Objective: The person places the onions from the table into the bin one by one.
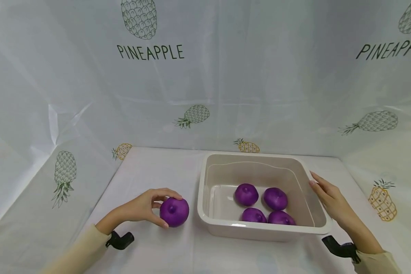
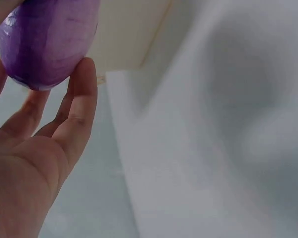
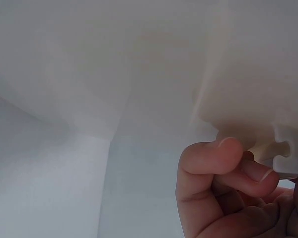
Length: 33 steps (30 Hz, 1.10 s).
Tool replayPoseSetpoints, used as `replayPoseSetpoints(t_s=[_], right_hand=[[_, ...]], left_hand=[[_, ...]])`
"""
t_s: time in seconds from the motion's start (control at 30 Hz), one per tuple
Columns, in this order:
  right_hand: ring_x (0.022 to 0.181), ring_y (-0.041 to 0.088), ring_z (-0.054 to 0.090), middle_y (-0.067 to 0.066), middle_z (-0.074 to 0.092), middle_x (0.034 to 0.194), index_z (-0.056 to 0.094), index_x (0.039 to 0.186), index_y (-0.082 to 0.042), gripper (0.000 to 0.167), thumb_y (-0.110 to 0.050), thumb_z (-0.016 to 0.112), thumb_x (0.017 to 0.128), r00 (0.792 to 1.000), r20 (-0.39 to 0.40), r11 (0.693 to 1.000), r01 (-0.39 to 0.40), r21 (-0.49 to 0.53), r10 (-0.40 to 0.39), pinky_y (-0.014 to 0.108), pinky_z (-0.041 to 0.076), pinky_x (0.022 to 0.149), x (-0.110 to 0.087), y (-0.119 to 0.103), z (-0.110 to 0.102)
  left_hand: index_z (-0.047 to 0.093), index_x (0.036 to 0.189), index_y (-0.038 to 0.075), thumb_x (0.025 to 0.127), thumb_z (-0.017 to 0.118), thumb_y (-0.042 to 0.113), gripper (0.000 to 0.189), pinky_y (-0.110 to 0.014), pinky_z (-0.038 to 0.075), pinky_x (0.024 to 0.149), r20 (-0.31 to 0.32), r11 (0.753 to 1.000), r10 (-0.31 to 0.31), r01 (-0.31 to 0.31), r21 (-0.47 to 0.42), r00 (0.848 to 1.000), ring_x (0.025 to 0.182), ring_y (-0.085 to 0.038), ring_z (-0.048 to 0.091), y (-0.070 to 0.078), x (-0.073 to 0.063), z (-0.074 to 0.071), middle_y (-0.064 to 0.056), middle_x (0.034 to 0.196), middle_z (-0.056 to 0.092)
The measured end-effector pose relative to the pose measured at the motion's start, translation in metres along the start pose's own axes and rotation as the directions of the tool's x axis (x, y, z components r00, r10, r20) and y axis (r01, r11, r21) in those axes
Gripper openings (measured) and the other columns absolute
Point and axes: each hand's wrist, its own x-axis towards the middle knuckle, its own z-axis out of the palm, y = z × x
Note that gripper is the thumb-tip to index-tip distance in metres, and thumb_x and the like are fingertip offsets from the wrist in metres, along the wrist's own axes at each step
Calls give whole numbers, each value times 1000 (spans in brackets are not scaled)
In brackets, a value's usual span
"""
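My left hand (image 1: 145,205) grips a purple onion (image 1: 174,212) between thumb and fingers, left of a beige plastic bin (image 1: 260,225). In the left wrist view the fingertips curve against the onion's glossy, streaked side (image 2: 49,42). Inside the bin sit several more purple onions, among them one at the back left (image 1: 246,194) and one at the right (image 1: 275,198). My right hand (image 1: 333,199) holds the bin's right rim. From the right wrist, its fingers (image 3: 203,158) curl beneath the rim's underside (image 3: 290,148).
The bin stands on a table covered with a white cloth (image 1: 150,171). Behind and at both sides hangs a pale sheet printed with pineapples (image 1: 219,76). Black wrist mounts (image 1: 120,240) sit on both forearms.
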Motion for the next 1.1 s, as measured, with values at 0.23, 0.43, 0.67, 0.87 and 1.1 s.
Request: replayPoseSetpoints(t_s=[0.23, 0.43, 0.67, 0.87, 1.1], right_hand=[[88, -4, 62, 39, 57, 121, 32, 149, 10, 49, -14, 42, 108, 1000, 7, 1000, -3, 12, 3, 17, 53, 67, 0, 1, 0], [86, -5, 61, 41, 57, 121, 30, 150, 10, 50, -15, 41, 108, 1000, 19, 1000, -13, 23, 12, 19, 54, 66, 0, -1, -1], [87, -6, 61, 40, 57, 122, 31, 150, 9, 49, -15, 41, 108, 1000, 19, 1000, -9, 22, 9, 19, 54, 66, 1, -1, -1], [87, -6, 61, 40, 57, 121, 30, 150, 9, 50, -15, 41, 108, 999, 29, 1000, -15, 22, 14, 19, 54, 66, 1, -1, -1], [87, -5, 60, 40, 57, 120, 30, 150, 10, 49, -14, 41, 108, 999, 24, 1000, -23, 13, 22, 18, 54, 66, 0, -1, 0]], left_hand=[[61, 134, 15, 71, 90, 5, 70, -43, 55, 90, 38, 998, 41, -42, 39, 998, 121, -33, 53, 31, 17, -31, -6, 136, 55], [62, 134, 16, 70, 92, 8, 71, -45, 53, 94, 83, 995, 69, -74, 66, 994, 126, -27, 50, 64, 43, -55, -4, 138, 55], [62, 135, 18, 69, 92, 7, 74, -45, 51, 97, 189, 990, 84, -103, 93, 978, 133, -22, 45, 101, 88, -67, 0, 141, 55], [61, 136, 12, 69, 91, 1, 74, -43, 49, 100, 295, 985, 119, -152, 88, 948, 132, -22, 47, 122, 131, -63, -2, 140, 55], [62, 134, 12, 69, 92, 6, 72, -39, 49, 99, 421, 973, 102, -178, 146, 901, 126, -18, 53, 139, 173, -47, 4, 138, 57]])
